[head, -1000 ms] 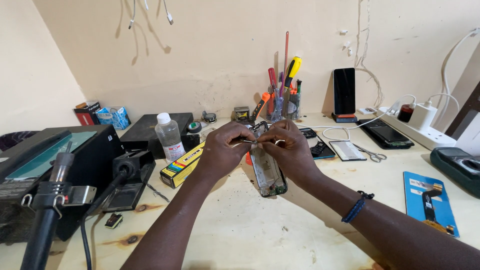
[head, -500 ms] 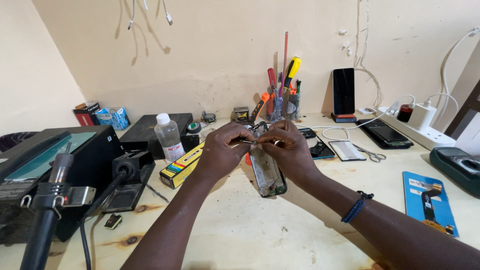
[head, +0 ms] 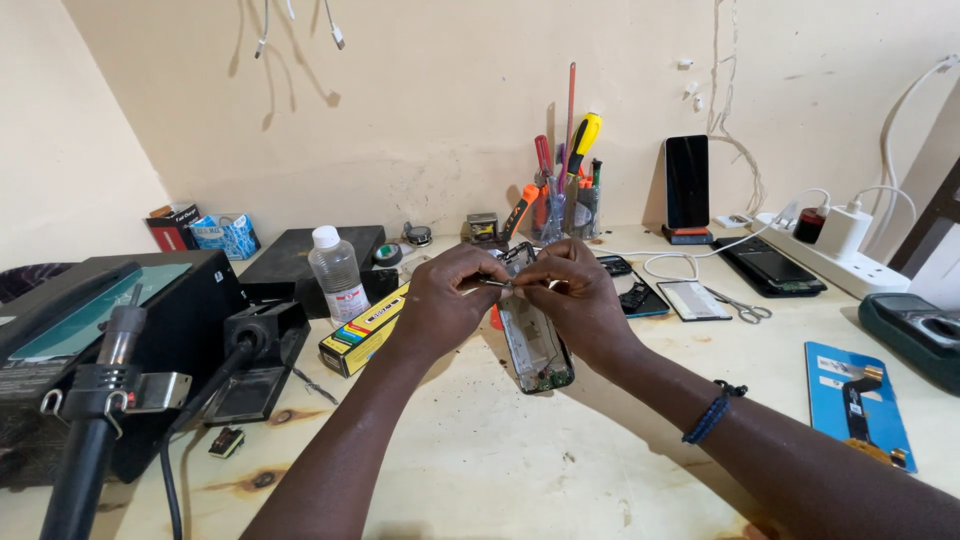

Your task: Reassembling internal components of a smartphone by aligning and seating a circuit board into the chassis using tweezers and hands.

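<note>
Centrally, left hand (head: 445,300) and right hand (head: 570,295) pinching tweezers (head: 492,284) over opened phone (head: 535,345), yellow box (head: 365,328) and bottle (head: 335,272) alongside.

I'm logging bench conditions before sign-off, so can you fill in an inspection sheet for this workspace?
Surface: pale wooden bench, stained, with dark knots.
Job's things: opened phone frame, tilted up off the bench; thin metal tool held between both hands.
Clutter: clear plastic bottle, yellow box, tool cup, scissors, upright black phone, blue parts card.
Grippers: left hand and right hand both pinch the tool over the frame.
Cables: white cords run to the power strip; black cord at the front left.
Surroundings: bare cream wall, cables hanging from above.
</note>
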